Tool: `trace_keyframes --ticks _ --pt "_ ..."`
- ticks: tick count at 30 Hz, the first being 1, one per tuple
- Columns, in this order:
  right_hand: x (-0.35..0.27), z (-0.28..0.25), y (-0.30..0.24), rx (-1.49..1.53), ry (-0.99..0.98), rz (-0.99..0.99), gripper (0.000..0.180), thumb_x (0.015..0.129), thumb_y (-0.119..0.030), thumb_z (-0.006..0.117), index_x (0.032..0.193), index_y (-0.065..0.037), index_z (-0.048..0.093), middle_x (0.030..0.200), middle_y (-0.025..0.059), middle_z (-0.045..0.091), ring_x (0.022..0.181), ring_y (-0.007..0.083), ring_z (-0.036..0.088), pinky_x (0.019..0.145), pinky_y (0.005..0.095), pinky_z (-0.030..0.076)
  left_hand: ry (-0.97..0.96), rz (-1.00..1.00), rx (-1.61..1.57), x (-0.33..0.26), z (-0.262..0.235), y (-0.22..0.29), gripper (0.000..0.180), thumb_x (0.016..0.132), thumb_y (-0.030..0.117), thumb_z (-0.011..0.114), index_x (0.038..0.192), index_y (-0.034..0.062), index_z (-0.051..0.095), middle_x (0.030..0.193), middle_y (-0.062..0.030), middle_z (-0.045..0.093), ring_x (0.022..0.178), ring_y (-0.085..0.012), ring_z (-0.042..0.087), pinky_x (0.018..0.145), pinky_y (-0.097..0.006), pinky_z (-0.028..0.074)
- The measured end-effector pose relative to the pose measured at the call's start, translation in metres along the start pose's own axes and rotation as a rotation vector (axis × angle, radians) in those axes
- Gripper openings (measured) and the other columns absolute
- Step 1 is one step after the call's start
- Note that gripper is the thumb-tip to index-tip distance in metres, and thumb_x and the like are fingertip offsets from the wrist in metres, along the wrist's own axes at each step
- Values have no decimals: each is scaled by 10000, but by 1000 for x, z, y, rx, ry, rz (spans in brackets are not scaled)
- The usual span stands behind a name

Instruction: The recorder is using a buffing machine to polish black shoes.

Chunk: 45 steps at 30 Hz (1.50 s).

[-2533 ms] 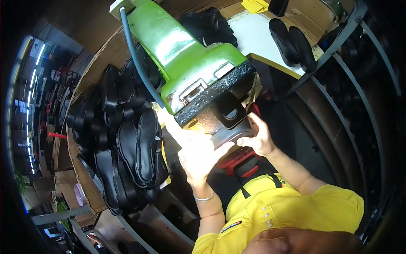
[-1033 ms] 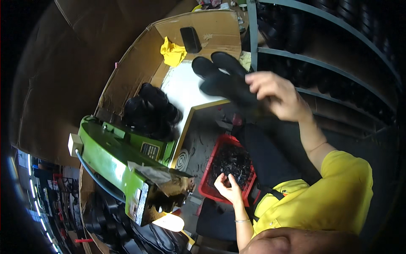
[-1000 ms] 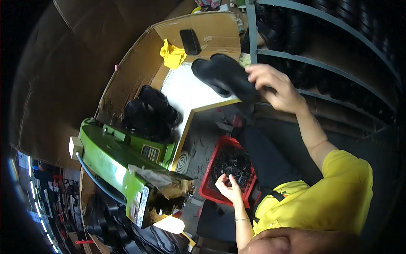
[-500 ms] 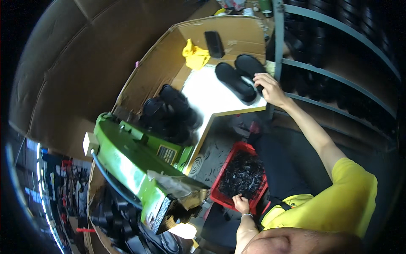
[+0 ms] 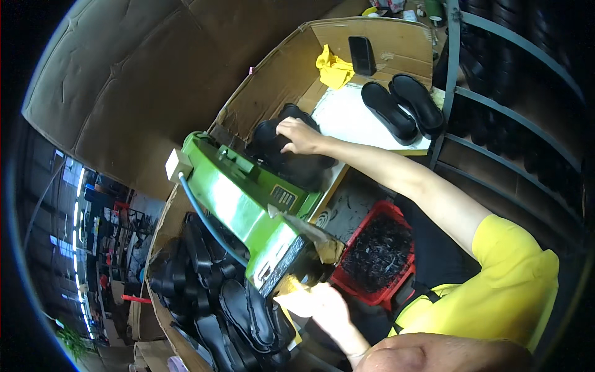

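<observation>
Workshop around us: tall cardboard sheeting behind, grey metal rack on the right, white counter in a low cardboard surround. Our two hands are well apart. Right hand reaches across to the heap of black shoe soles behind the green machine; thumb and fingers spread over the heap, can't tell if they touch it. Left hand is just below the machine head, washed out by glare; can't tell its grip. Black sole pair lies side by side at the counter's right end, clear of both hands. Bigger sole pile sits left of the machine, blue-grey hose between. Yellow cloth on the counter's far side, dark flat rectangular object leaning just beside it. Red bin below the counter holds black scraps.
</observation>
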State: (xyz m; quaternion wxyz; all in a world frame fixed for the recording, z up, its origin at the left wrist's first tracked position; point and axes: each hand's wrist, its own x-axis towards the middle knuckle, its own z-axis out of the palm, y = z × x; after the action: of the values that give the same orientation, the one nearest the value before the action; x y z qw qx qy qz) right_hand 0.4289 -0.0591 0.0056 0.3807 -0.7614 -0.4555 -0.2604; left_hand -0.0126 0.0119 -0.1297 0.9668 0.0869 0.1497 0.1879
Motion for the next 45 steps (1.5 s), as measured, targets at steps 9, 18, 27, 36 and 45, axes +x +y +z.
trace_keyframes --ticks 9,18,27,36,45 --pt "-120 -179 -170 288 -47 14 433 610 -95 821 959 -57 568 970 85 585 954 281 553 914 391 377 -85 658 869 -41 146 -1 279 804 105 672 1036 -18 578 982 -122 628 880 -210 612 797 -336 497" --pt "-223 -142 -224 897 -547 456 524 689 -155 845 1117 -30 569 1123 87 567 1088 202 535 947 335 424 10 107 1323 -71 89 -79 479 755 114 782 1159 -12 556 1028 -87 633 922 -155 597 843 -294 483" --pt "-356 -65 -216 1180 -693 1182 519 687 51 789 1166 27 591 1102 79 660 1000 150 610 898 311 491 -61 259 1541 -10 107 -55 329 733 149 817 895 -22 588 780 -81 639 684 -133 586 635 -275 479" --pt "-411 -105 -168 1591 193 1399 567 742 44 699 1268 -70 519 1001 95 640 743 163 641 508 263 503 -38 352 1098 -24 103 -68 423 716 -45 766 1066 1 533 952 -33 577 878 -91 537 773 -222 444" --pt "-261 -156 -121 1098 280 1096 567 754 -64 743 1255 -46 479 1077 47 613 716 38 592 375 127 324 -31 433 1344 -20 101 -64 488 695 2 798 1116 1 550 967 -56 608 880 -134 579 817 -272 477"
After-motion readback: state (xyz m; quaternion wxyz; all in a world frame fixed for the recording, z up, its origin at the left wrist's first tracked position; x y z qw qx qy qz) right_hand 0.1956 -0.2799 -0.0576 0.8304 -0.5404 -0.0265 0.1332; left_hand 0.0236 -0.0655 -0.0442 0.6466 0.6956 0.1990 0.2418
